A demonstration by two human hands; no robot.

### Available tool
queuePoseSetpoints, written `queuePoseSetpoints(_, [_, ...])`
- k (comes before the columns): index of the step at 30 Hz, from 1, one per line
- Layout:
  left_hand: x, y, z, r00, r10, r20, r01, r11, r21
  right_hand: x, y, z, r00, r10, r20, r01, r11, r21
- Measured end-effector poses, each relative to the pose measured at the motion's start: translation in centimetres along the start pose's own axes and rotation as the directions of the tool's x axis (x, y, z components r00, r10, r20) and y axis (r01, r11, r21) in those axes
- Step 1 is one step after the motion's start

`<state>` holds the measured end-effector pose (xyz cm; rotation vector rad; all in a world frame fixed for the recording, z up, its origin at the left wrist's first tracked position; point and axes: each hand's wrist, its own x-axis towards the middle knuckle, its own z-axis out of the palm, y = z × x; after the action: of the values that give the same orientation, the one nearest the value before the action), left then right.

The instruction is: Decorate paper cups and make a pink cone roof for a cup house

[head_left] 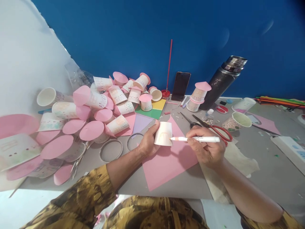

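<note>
My left hand [150, 140] grips a white paper cup [164, 133] upside down, its wide rim toward me. Faint orange lines mark the cup's side. Between the fingers of my right hand [206, 146] is a white marker [206, 139], its orange tip at the right side of the cup. Pink paper [164, 170] lies on the table beneath both hands. Scissors [220, 131] with red-and-black handles lie just behind my right hand, partly hidden by it.
Decorated cups with pink cone tops [91, 130] are heaped at the left. Two stacked cups [199, 94] stand before a leaning black flask [220, 82]. A phone [181, 86] rests against the blue wall. Bangle-like rings [111, 150] lie left of my left hand; a white box [289, 149] is at right.
</note>
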<state>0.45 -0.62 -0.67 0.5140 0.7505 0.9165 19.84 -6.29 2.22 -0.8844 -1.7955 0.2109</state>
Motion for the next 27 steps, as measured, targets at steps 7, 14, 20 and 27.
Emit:
queuePoseSetpoints(7, [0.19, -0.51, -0.35, 0.998, 0.06, -0.004, -0.06, 0.998, 0.014, 0.18, 0.03, 0.09, 0.999, -0.026, -0.022, 0.026, 1.0, 0.006])
queuePoseSetpoints(14, [0.25, -0.8, -0.63, 0.994, 0.102, 0.039, -0.104, 0.993, 0.055, 0.4, -0.27, 0.23, 0.998, -0.053, 0.044, 0.051, 0.998, 0.044])
queuePoseSetpoints(20, [0.09, -0.95, -0.58, 0.987, 0.131, 0.094, -0.142, 0.982, 0.121, 0.53, -0.38, 0.13, 0.994, -0.061, 0.094, 0.055, 0.996, 0.072])
queuePoseSetpoints(27, [0.06, -0.98, -0.49, 0.978, 0.173, 0.118, -0.191, 0.966, 0.172, 0.79, -0.51, 0.12, 0.994, -0.062, 0.094, 0.056, 0.996, 0.063])
